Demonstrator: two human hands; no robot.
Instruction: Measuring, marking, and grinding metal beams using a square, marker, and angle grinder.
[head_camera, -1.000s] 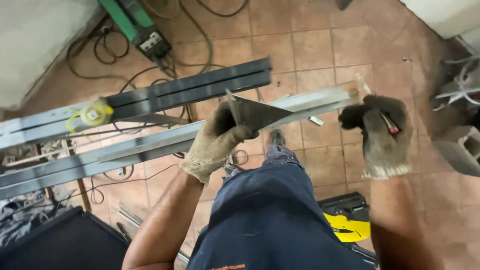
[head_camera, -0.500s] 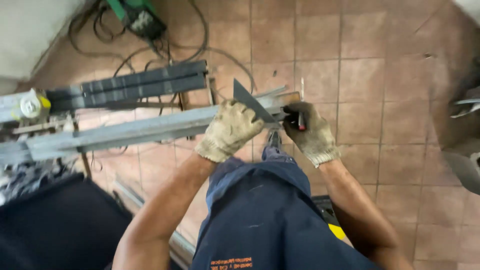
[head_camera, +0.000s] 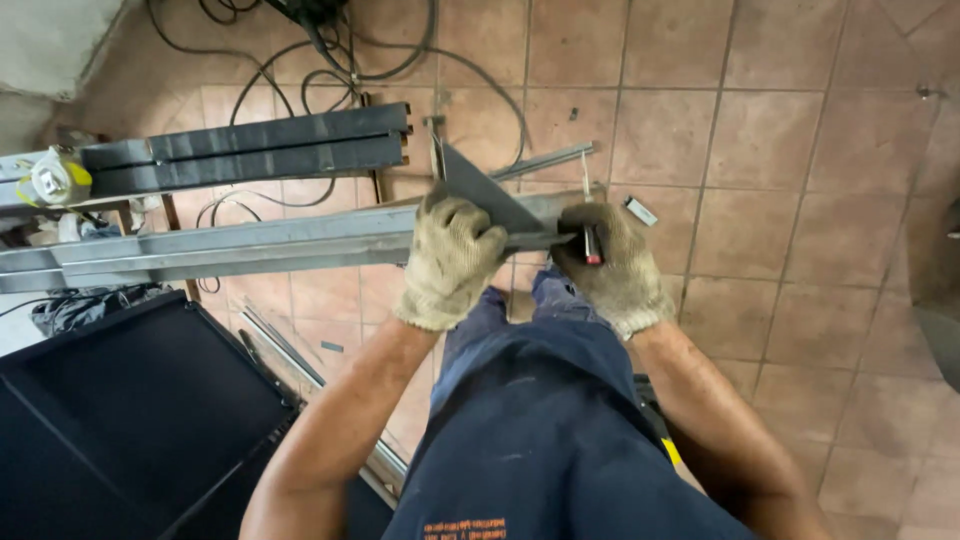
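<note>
Now your gloved left hand (head_camera: 450, 258) presses the dark triangular square (head_camera: 488, 195) onto the grey steel profile (head_camera: 250, 245), right hand (head_camera: 612, 262) closed around a red-tipped marker (head_camera: 590, 240) at its edge

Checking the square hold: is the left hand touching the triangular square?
Touching. Head view: gloved left hand presses on the triangular square, fingers overlapping its lower edge on the steel bar.
</note>
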